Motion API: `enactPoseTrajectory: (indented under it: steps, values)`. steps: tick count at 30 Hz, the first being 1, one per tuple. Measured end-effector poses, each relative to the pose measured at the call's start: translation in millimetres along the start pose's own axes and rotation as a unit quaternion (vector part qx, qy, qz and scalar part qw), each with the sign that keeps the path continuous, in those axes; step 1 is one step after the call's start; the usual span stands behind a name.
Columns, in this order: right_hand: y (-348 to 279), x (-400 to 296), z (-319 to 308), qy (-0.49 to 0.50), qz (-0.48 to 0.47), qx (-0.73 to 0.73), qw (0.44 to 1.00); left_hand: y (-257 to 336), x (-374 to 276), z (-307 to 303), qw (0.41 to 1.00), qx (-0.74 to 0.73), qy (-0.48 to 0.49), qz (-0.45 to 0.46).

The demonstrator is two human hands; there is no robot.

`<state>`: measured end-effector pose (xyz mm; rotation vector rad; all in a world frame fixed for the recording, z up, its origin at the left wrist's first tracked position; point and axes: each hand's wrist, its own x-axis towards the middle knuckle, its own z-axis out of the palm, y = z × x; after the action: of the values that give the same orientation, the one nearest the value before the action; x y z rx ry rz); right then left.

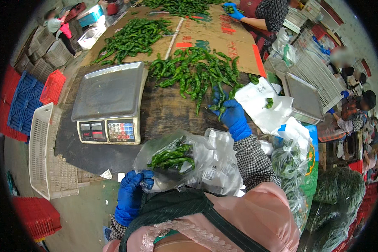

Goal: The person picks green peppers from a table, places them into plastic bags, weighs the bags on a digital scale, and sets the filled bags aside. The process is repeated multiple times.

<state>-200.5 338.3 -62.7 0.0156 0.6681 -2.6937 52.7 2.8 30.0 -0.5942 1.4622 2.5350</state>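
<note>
My left hand (135,186), in a blue glove, pinches the near edge of a clear plastic bag (201,143). Several green chili peppers (173,157) lie inside that bag. Further out, my right hand (233,113), gloved in blue too, has its fingers around a few green peppers (219,105). It is at the near edge of a loose pile of long green peppers (192,69) on the dark wooden table (163,110). Flat plastic bags bearing printed labels (219,167) lie under my right forearm.
A digital scale (108,91) stands at left, a second scale (304,94) at right. White plastic bags (264,100) and filled pepper bags (288,160) line the right side. Cardboard (208,31) carries more peppers (138,37). A co-worker's gloved hand (234,12) holds peppers at the far side.
</note>
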Motion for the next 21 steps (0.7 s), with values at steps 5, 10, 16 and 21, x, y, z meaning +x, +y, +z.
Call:
enactPoseTrajectory:
  steps: [5,10,16,21]
  values:
    - [2,-20,1,0.243,0.018,-0.222,0.944,0,1,-2,1.0,-0.001,0.0,0.006]
    - [-21,-52,-6,0.193,-0.056,-0.448,0.871,-2,-6,-11,1.0,-0.021,0.005,0.011]
    - [-43,-40,5,0.224,-0.182,-0.51,0.81,-2,-4,-10,1.0,-0.015,-0.004,0.004]
    - [17,-17,-14,0.225,-0.164,-0.829,0.485,-1,-3,-5,1.0,-0.001,-0.011,0.012]
